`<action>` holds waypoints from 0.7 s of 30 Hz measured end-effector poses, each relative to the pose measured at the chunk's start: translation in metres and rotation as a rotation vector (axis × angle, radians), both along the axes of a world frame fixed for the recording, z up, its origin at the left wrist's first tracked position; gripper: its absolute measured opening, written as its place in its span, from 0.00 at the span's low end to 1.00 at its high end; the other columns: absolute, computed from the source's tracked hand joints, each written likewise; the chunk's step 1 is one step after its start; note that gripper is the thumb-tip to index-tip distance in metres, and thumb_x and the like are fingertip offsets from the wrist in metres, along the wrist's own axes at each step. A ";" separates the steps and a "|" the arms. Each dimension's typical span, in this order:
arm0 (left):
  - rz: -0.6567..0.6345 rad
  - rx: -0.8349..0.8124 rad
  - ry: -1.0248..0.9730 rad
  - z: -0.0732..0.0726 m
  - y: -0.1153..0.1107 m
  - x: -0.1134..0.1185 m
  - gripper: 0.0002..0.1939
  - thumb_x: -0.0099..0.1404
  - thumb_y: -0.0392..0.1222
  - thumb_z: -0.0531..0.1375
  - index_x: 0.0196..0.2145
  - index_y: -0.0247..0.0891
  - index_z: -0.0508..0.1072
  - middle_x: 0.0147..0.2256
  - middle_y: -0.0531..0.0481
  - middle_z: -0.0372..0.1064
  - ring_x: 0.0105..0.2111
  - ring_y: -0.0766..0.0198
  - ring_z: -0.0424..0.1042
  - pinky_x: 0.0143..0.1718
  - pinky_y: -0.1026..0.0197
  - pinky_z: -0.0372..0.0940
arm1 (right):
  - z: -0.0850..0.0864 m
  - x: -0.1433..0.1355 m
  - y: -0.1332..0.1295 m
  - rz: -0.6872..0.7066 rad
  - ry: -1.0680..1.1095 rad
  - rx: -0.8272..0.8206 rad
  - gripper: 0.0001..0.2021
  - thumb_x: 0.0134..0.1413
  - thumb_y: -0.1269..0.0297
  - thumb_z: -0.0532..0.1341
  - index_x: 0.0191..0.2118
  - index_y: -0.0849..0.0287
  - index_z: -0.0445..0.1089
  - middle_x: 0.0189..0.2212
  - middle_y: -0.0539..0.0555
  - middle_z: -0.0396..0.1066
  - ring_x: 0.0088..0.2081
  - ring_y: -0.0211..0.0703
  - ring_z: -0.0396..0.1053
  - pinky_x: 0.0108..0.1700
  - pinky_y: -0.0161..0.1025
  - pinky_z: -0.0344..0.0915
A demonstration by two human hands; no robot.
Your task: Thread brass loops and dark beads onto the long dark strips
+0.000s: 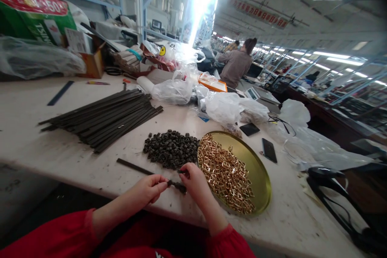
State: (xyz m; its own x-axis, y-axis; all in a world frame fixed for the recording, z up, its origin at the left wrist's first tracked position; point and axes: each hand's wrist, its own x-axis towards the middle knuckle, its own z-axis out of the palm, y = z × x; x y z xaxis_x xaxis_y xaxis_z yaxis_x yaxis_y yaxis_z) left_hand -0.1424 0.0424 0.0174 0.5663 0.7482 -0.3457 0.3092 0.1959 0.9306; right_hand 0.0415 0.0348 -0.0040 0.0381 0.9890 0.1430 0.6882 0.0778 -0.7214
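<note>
Between both hands, one dark strip is held level over the desk edge: left hand fingers pinch its end, right hand fingers pinch the other. Just beyond: one ring heap, one brass tray of clips, within reach. Two phones farther right.

Two phones beside plastic bags

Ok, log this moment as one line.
left hand: pinches dark strip | right hand: holds strip's other end | beside: dark rings pile, gold tray of clips
</note>
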 end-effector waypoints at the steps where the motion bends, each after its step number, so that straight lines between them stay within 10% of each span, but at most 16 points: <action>1: 0.004 0.017 -0.005 0.001 0.001 0.001 0.23 0.48 0.61 0.55 0.28 0.37 0.63 0.14 0.64 0.47 0.16 0.72 0.45 0.17 0.67 0.42 | 0.000 0.000 -0.004 -0.014 0.052 -0.001 0.05 0.44 0.75 0.58 0.29 0.58 0.67 0.28 0.50 0.67 0.32 0.40 0.65 0.35 0.36 0.61; 9: 0.036 0.206 -0.017 0.014 0.002 0.019 0.19 0.54 0.57 0.53 0.28 0.36 0.65 0.15 0.62 0.51 0.16 0.71 0.50 0.18 0.67 0.47 | 0.013 -0.017 -0.044 -0.119 0.803 -0.012 0.10 0.45 0.59 0.63 0.30 0.60 0.65 0.23 0.47 0.67 0.25 0.36 0.64 0.31 0.35 0.63; 21: 0.069 0.318 0.024 0.011 -0.008 0.025 0.16 0.59 0.52 0.51 0.31 0.35 0.67 0.16 0.62 0.51 0.17 0.69 0.52 0.19 0.68 0.50 | 0.003 -0.028 -0.053 -0.295 0.638 0.169 0.09 0.47 0.59 0.62 0.31 0.58 0.65 0.25 0.49 0.65 0.30 0.39 0.63 0.34 0.37 0.62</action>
